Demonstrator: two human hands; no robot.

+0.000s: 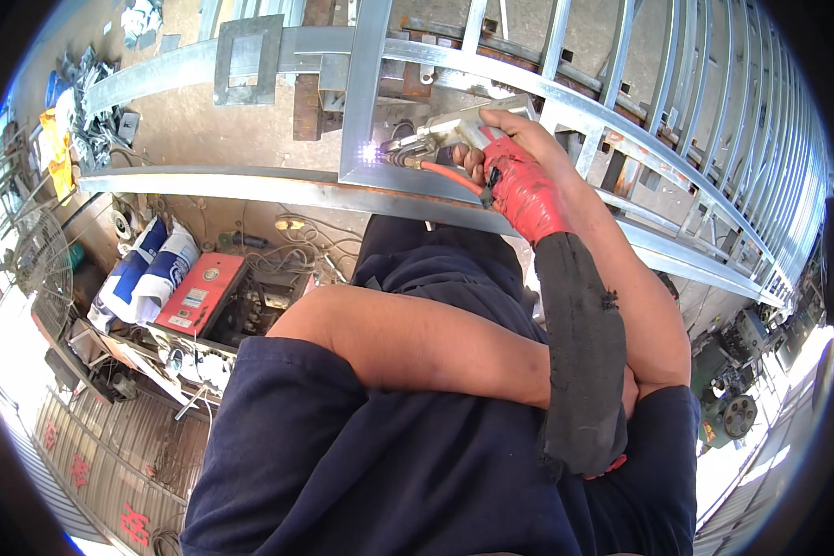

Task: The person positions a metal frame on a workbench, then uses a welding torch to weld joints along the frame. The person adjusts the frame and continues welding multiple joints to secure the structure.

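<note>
My right hand (519, 139) is closed round a welding gun (461, 125) with a grey metal body and a red-wrapped handle. At the gun's tip a bright violet-white spark burns on the corner of a galvanized steel frame (361, 102). A thin orange-red hose (449, 176) runs along the gun's near side. From the handle, a thick black cable sleeve (579, 343) hangs down beside my right arm. My left forearm crosses my body and passes behind this sleeve. Only a bit of my left hand (631, 394) shows against my right arm; its fingers are hidden.
A flat grey square plate with a cut-out (273, 60) lies on the frame. Rows of steel bars (713, 102) fill the right. At lower left are a red machine box (202, 287), blue-and-white bags (162, 264), a fan (46, 264) and loose cables (329, 241).
</note>
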